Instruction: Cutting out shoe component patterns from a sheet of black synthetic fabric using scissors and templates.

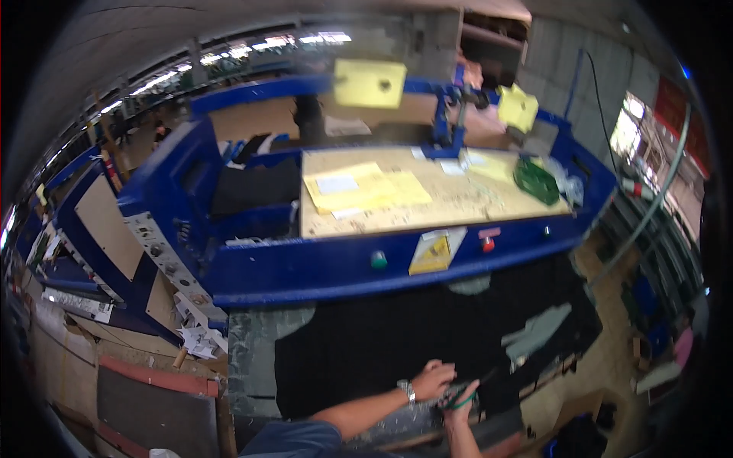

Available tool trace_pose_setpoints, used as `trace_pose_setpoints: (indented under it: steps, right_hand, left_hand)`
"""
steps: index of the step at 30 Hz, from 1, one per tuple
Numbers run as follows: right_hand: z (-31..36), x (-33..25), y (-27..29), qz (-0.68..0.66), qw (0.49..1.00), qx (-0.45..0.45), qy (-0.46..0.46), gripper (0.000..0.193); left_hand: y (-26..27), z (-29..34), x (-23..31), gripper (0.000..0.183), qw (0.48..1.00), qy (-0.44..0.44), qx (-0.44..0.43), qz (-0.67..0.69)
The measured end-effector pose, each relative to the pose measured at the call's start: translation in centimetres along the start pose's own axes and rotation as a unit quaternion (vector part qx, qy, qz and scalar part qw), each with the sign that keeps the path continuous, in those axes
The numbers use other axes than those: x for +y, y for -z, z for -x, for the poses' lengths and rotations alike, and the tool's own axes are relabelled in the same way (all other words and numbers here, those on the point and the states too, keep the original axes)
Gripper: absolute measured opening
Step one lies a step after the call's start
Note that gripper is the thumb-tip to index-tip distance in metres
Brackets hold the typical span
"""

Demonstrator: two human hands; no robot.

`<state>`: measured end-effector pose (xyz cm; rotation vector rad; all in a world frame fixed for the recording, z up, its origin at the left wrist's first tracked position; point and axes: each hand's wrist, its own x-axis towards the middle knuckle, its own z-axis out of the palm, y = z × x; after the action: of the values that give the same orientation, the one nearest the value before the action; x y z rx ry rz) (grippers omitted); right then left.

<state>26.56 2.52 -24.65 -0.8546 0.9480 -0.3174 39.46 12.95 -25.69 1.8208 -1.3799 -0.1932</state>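
A wide piece of black cloth [382, 336] lies spread over the grey work surface beneath a blue machine. My left hand [434, 380], with a metal wristwatch, is at the cloth's near edge. Its fingers are bent and closed on that edge, though the fingertips are partly hidden. Close beside it on the right, my right hand [460, 416] grips scissors with green handles [463, 398]. Their dark blades point up and right over the black cloth and hardly stand out against it. A grey-green piece of material [537, 333] rests on the cloth further right.
Across the far side runs the blue machine frame [321, 267], with a green button [379, 259] and a red button [488, 244]. Its pale top board [458, 206] carries yellow papers [366, 187] and a green tray [536, 182]. A dark mat [156, 408] lies at lower left.
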Motion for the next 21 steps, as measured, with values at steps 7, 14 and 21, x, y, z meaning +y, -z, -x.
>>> trace_pose_setpoints:
  steps: [7,14,21]
  right_hand:
    - [1.2,-1.0,-0.1,-0.007,0.998,0.067,-0.005,0.071]
    - [0.3,-2.0,-2.7,0.044,0.992,0.111,0.032,0.064]
    - [-0.9,-3.9,-1.6,0.055,0.986,0.155,0.006,0.076]
  left_hand:
    - [0.6,0.0,1.4,0.028,1.000,-0.024,-0.012,0.014]
    - [1.8,-0.7,1.2,0.017,0.999,-0.023,0.036,0.009]
    - [1.5,-1.7,1.7,0.016,0.999,-0.022,0.019,0.031]
